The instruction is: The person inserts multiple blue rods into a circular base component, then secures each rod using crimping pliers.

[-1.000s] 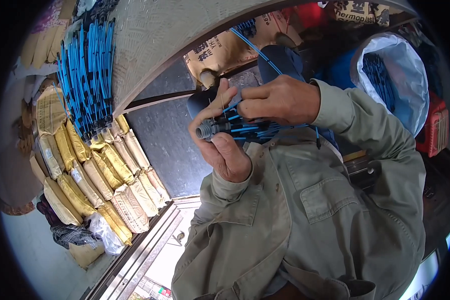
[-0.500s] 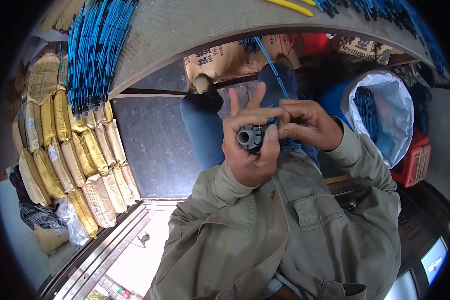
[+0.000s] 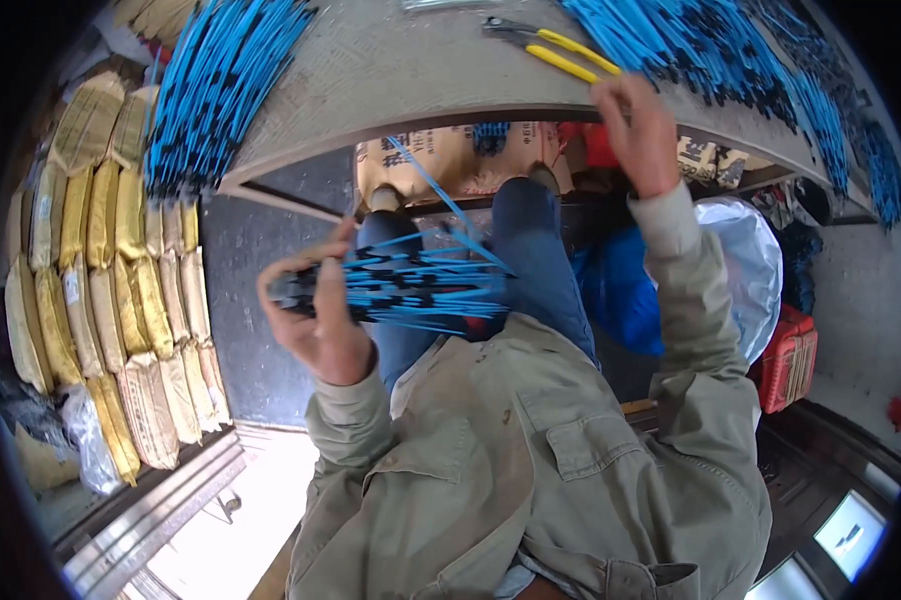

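Note:
A sheaf of thin blue strips with black pieces along them (image 3: 420, 285) lies sideways over my lap. My left hand (image 3: 315, 310) is closed round its left end, where a dark grey round part (image 3: 292, 290) shows between thumb and fingers. One longer blue strip (image 3: 435, 185) sticks out of the sheaf toward the table. My right hand (image 3: 638, 135) is raised at the table's front edge, its fingers bent but apart, with nothing seen in them. Just beyond its fingertips lie pliers with yellow handles (image 3: 570, 62); whether the fingers touch a handle, I cannot tell.
On the grey table (image 3: 400, 75), blue strips lie in a left pile (image 3: 225, 90) and a right pile (image 3: 685, 45). Stacked yellow and brown sacks (image 3: 110, 260) stand at left. A white-lined bag (image 3: 745, 260) and a red container (image 3: 788, 360) stand at right.
My right hand has left the sheaf and moved up to the table edge near the pliers. My left hand has shifted left, turning the sheaf sideways. The view takes in more of the table.

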A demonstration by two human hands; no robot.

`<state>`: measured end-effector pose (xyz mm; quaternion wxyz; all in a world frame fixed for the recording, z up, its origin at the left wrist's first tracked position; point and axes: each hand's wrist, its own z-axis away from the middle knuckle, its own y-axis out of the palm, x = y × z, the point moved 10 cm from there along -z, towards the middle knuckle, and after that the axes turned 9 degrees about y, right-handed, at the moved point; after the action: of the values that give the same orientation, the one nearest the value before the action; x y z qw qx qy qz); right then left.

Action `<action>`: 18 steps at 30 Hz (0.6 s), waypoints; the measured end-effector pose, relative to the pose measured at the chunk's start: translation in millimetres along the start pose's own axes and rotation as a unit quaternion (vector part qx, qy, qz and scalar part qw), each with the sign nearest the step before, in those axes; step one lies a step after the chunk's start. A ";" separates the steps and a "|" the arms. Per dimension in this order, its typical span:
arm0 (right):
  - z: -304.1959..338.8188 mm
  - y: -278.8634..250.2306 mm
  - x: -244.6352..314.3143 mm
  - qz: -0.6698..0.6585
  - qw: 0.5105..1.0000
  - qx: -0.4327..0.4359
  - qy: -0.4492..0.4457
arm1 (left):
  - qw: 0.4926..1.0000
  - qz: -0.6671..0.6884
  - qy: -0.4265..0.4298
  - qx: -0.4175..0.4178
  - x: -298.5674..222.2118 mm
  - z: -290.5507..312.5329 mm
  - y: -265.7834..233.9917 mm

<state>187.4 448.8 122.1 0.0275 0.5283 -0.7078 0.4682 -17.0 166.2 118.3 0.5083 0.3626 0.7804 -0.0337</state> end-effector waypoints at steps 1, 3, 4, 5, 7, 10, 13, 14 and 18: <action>-13.1 2.0 1.3 0.056 0.995 -0.055 -0.065 | 1.000 -0.011 0.005 -0.011 -8.8 0.7 -6.8; -35.6 21.1 -3.8 0.145 0.984 -0.073 -0.078 | 0.992 -0.085 0.074 0.051 -36.3 -4.0 -8.8; -44.2 37.8 -9.4 0.240 0.966 -0.037 -0.085 | 0.983 -0.127 0.107 0.081 -48.6 -4.3 -10.5; -50.7 53.1 -18.8 0.335 0.937 -0.004 -0.094 | 0.975 -0.140 0.121 0.118 -51.9 -2.2 -6.7; -56.5 62.1 -15.7 0.363 0.918 -0.022 -0.156 | 0.960 -0.177 0.126 0.177 -49.8 11.4 2.5; -52.6 51.8 -5.0 0.379 0.896 -0.050 -0.226 | 0.954 -0.189 0.104 0.207 -45.7 25.0 5.3; -45.3 37.0 -7.5 -0.101 0.982 0.124 0.099 | 0.955 -0.179 0.080 0.220 -41.3 27.7 5.8; -20.3 42.7 16.0 -0.212 0.944 0.192 0.164 | 0.954 -0.180 0.079 0.226 -40.4 28.8 5.5; 47.1 57.3 175.6 -0.329 0.869 0.368 0.032 | 0.951 -0.169 0.074 0.247 -39.9 29.5 7.3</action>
<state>87.2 289.6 153.1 0.0063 0.6871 -0.2679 0.6754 18.8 137.9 139.1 0.3307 0.3414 0.8327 -0.2840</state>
